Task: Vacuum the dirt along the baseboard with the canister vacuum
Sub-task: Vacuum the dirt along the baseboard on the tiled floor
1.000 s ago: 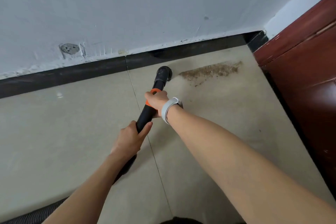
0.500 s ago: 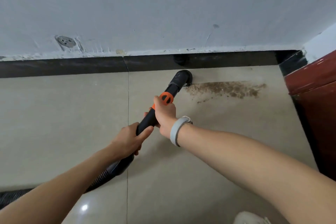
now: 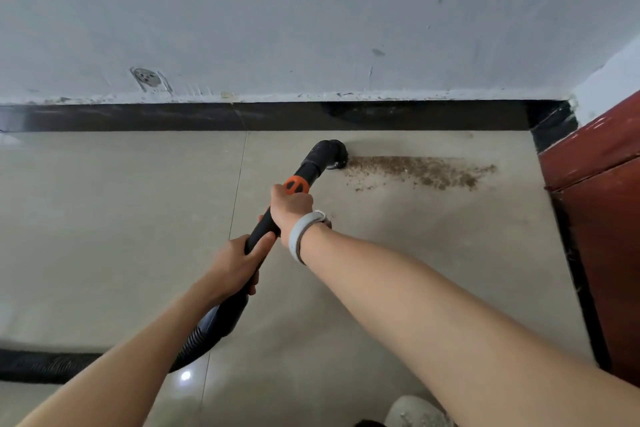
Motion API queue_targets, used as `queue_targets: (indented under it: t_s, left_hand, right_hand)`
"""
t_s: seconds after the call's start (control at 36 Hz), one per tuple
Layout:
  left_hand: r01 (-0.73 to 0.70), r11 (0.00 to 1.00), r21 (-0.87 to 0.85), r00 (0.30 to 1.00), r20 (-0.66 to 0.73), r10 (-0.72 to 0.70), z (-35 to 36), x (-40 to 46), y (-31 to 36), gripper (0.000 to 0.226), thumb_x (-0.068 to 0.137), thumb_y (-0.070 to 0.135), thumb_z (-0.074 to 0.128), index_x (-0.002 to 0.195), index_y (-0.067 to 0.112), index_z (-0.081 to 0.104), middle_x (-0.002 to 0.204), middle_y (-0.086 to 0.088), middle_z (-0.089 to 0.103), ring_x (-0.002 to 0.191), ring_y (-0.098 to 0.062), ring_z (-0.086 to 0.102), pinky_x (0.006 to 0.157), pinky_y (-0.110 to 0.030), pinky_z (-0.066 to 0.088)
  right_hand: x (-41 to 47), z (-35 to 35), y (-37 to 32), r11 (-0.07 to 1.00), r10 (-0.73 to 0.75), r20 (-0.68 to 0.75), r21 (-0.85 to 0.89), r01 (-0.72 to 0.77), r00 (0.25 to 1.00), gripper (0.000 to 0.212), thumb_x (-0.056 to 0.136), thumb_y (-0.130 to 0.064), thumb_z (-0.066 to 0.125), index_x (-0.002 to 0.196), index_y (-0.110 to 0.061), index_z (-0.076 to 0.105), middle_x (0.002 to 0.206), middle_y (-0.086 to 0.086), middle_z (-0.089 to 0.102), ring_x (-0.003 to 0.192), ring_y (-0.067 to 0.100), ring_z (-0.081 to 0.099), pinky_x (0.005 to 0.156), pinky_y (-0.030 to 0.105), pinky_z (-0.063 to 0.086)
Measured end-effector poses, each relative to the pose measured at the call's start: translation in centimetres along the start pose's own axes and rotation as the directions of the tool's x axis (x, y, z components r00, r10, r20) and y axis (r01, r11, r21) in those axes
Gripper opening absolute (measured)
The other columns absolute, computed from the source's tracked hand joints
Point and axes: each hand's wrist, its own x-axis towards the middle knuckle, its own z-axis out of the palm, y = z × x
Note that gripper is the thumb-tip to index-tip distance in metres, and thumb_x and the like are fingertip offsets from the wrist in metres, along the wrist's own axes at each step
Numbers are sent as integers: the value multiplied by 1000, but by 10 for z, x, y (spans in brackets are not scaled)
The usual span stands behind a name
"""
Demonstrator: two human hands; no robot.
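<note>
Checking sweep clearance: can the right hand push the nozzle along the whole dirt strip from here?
Probably yes. The right hand grips the wand, the nozzle sits at the left end of the dirt strip, and bare floor runs to the red cabinet just beyond it.

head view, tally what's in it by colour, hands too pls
black: 3, the vacuum wand, its ribbed hose, the baseboard
orange: 1, the collar on the wand
brown: 1, the dirt strip
dark red: 1, the wooden panel
pale grey: 1, the wristband
bare hands: 2, left hand, right hand
total: 9
</note>
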Motion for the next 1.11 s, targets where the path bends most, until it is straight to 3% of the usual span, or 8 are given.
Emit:
queue_targets:
  t_s: [0.11,0.25,0.44,0.64,0.75,0.83,0.94,1.11]
  left_hand:
    - [-11,998,-64,997,-77,6,17,-5,-7,44,97,44,48,72,8,44,44,-3,57,39,-21,57,50,-30,47]
    - [-31,997,-74,998,-64,26,28,-11,4,44,97,45,47,72,9,45,47,-5,58,40,-21,57,51,-29,48]
    - [-54,993,-101,998,-38,50,38,-5,10,45,97,45,46,72,8,45,47,-5,57,36,-19,55,48,-27,46]
    - [-88,992,-89,995,29,91,44,1,21,45,98,44,45,73,8,44,46,-6,56,36,-18,56,46,-26,46]
    - [-106,989,-99,992,59,112,54,3,32,44,98,44,46,73,9,44,50,-8,56,36,-20,54,42,-25,45]
    - [-119,990,-80,989,79,125,62,5,37,44,98,45,46,73,8,44,50,-8,56,34,-17,54,39,-21,43]
    - [-136,990,-46,983,115,140,68,9,45,45,98,47,45,74,8,45,51,-8,57,35,-17,54,41,-23,44]
    - [-158,987,-11,976,147,158,79,14,58,46,97,49,45,74,10,44,54,-9,59,38,-20,56,45,-26,45]
  right_hand:
    - [-2,-7,4,995,-9,-15,-99,7,1000,43,84,-39,50,114,-8,49,98,8,64,87,25,63,89,41,52]
    - [-3,-23,-4,973,-36,-17,-227,31,999,32,87,-38,49,99,-9,49,77,5,51,77,23,54,92,41,51]
    - [12,-33,-3,958,-62,-50,-284,46,997,31,86,-40,47,86,-9,46,84,8,60,84,26,61,89,43,53]
    - [18,-46,-9,946,-94,-115,-319,52,989,29,88,-36,45,76,-10,41,82,9,52,88,28,58,91,44,52]
    - [25,-67,-6,952,-179,-123,-272,141,976,28,89,-33,47,93,-6,51,99,10,58,94,28,58,92,43,51]
    - [28,-81,-4,946,-298,-101,-164,280,949,13,91,-20,53,101,-15,45,102,11,54,96,31,58,94,44,50]
    - [28,-91,-3,956,-280,-128,-129,264,951,14,90,-21,54,99,-17,43,103,13,56,108,38,60,95,50,50]
    - [27,-115,-6,956,-287,-162,-116,270,944,14,94,-21,53,102,-16,42,104,10,53,94,26,55,93,40,49]
